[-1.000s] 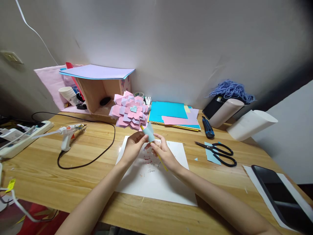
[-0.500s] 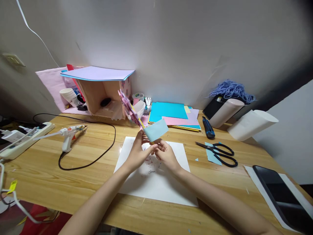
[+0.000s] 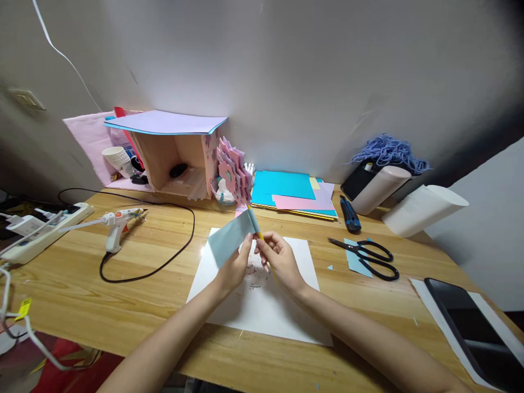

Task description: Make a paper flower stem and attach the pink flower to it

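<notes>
My right hand (image 3: pixel 281 259) pinches a thin yellow stick (image 3: pixel 261 236), tilted up and to the left. A layered pink and purple paper flower (image 3: pixel 235 172) tops the stick, facing left. Round the stick just below the flower goes one edge of a light blue paper strip (image 3: pixel 230 238), and the rest spreads to the left. My left hand (image 3: pixel 237 266) is closed on this strip, its thumb against it near the stick; its other fingers are partly hidden behind the paper. Below both hands lies a white paper sheet (image 3: pixel 262 311) with dark and reddish specks.
A hot glue gun (image 3: pixel 118 226) and its looping black cord lie left. Scissors (image 3: pixel 364 254), a blue cutter (image 3: pixel 350 214) and a phone (image 3: pixel 470 327) are right. Behind stand an open box (image 3: pixel 208 158), coloured paper sheets (image 3: pixel 282 184), paper rolls (image 3: pixel 426 210) and blue yarn (image 3: pixel 387 152).
The flower has turned and swung right, more upright, showing its front layers. The blue strip, which stuck out to the right of the stick, now extends left. Both hands have shifted their grip.
</notes>
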`<state>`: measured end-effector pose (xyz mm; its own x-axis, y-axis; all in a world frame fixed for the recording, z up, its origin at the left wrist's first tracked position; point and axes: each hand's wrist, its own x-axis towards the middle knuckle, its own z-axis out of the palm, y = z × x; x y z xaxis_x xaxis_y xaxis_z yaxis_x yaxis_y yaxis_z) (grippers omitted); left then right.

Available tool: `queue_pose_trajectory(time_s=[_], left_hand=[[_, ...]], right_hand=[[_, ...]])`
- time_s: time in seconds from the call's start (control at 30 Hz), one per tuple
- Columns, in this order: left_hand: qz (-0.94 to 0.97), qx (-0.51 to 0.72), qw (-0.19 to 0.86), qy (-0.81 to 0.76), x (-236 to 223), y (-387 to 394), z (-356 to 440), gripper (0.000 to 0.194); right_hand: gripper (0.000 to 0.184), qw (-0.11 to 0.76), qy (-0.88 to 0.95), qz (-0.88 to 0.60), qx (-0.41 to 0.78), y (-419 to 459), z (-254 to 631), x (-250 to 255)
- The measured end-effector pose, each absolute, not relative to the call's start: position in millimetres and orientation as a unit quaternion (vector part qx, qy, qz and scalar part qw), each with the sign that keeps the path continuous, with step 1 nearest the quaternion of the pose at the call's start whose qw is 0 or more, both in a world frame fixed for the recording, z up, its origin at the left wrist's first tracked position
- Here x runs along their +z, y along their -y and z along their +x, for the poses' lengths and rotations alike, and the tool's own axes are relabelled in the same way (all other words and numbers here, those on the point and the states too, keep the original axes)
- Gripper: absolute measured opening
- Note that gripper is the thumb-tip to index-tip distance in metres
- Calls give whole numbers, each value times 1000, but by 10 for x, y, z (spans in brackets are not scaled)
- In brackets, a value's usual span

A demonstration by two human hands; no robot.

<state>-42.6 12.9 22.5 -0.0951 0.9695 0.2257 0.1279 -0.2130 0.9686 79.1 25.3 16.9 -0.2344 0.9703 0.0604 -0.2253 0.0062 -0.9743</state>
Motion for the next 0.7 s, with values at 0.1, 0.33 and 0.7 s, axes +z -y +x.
queue_pose_trajectory(time_s=[0.1,0.33,0.7], left_hand=[[503,581,426,-477,246,-133,-422,37],[460,590,490,-448,264,-197,-442,37],[452,593,499,-442,274,-195,-443,34]], right_hand=[[26,496,484,-365,621,-259,786,190],[28,487,464,-366,643,-265,782,207],[30,481,469,-372,641,-275,801,221]])
